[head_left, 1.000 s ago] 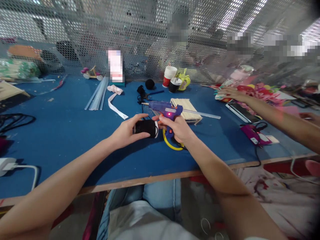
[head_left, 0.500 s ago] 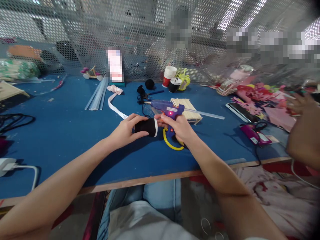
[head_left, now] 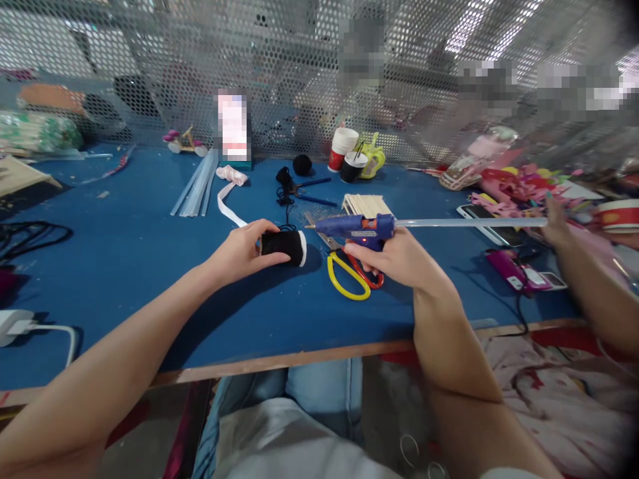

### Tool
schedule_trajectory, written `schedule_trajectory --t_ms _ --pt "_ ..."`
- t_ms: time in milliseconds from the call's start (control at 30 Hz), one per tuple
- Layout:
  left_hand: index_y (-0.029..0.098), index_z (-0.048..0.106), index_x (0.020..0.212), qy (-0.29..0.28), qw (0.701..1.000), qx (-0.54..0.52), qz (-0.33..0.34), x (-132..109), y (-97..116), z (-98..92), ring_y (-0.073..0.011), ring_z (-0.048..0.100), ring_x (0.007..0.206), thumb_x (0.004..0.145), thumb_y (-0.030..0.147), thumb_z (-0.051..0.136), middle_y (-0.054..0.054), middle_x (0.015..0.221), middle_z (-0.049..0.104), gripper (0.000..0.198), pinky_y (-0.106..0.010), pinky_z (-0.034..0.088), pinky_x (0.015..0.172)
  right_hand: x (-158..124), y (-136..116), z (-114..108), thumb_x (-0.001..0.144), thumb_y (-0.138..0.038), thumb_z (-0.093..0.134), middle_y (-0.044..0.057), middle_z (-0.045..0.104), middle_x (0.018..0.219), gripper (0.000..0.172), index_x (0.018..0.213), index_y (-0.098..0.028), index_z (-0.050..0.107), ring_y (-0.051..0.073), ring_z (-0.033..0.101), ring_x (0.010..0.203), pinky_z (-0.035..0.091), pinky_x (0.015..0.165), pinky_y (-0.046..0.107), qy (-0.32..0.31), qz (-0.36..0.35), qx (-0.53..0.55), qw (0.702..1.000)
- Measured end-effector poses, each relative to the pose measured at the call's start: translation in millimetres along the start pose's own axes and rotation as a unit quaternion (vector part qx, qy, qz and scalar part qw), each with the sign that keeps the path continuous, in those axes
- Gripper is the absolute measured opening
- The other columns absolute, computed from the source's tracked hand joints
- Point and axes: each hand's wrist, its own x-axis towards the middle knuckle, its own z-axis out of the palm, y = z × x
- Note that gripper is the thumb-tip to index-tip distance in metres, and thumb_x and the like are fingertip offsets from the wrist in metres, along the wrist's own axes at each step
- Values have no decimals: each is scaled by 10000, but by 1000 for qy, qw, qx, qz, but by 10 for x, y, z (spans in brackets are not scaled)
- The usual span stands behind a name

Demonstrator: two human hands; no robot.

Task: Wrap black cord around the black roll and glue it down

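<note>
My left hand [head_left: 239, 251] is closed around a small black-wrapped cup [head_left: 283, 244] lying on its side on the blue table [head_left: 124, 259]. My right hand [head_left: 399, 261] grips a blue glue gun [head_left: 355, 228], lifted off the table with its nozzle pointing left at the cup. A long clear glue stick [head_left: 464, 223] pokes out of the gun's back to the right. Yellow-and-red-handled scissors [head_left: 349, 273] lie under the gun. A stack of wooden sticks [head_left: 364, 205] sits just behind.
Clear glue sticks [head_left: 197, 187], a white ribbon [head_left: 228, 193], paper cups [head_left: 344, 150] and black yarn [head_left: 301, 164] sit at the back by a mesh wall. Another person's arm [head_left: 584, 279] reaches over craft clutter and a phone [head_left: 482, 219] at right. Cables and a white charger [head_left: 14, 322] lie left.
My right hand has picked the glue gun up and swung it right, uncovering the scissors. The cup stays in my left hand. The other person's arm came back in at right.
</note>
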Motion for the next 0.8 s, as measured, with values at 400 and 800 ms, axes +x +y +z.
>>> schedule_trajectory --t_ms 400,800 --pt "252 439 1278 -59 995 49 61 -8 23 12 -171 559 818 871 407 411 -74 975 520 437 -312 448 772 6 13 22 788 -445 507 -11 555 435 412 470 -184 514 90 496 389 422 465 235 -22 20 26 999" --pt "169 502 1161 -34 998 27 37 -4 27 4 -185 566 822 818 425 506 -99 1041 572 428 -311 460 732 -17 -1 39 794 -453 501 -4 595 485 410 477 -198 552 124 570 522 427 594 254 -65 -1 -48 997"
